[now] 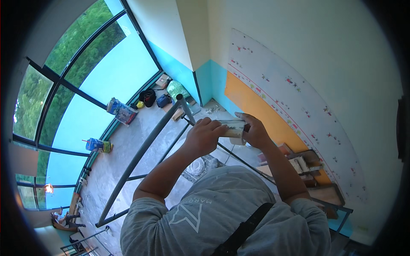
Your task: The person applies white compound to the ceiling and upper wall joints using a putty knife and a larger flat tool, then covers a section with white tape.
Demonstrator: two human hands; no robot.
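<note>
Left hand [205, 138] & right hand [255, 131] are up in front of the chest, both closed on one roll of wide tape [233, 132], pale, partly see-through, w/ a tan part. L one has its left end, knuckles uppermost, fingers bent over; R one grips the opp. end. Can't tell where every fingertip presses, as some are hidden. Roll sits b/w the two, held up off the floor [117, 155].

Wearer's in a grey T-shirt [192, 222] w/ a black strap [245, 230] across it. Grey metal frame [140, 152] stands nr the L arm, its top corner just left of & beyond the L hand. Below, partly behind the shirt, a round white ringed piece [196, 167].

Along the window [85, 47], trees outside: a printed bag [123, 113], a blue & yellow-green container [99, 146], plus a black bag [147, 97] & a blue bag [163, 100] nr the corner. R side: orange wall panel [250, 98] under a white strip [299, 102] w/ small red motifs, stacked items [303, 164] at its foot, too dim to ID. Far lower left, well apart, another person [65, 219].
</note>
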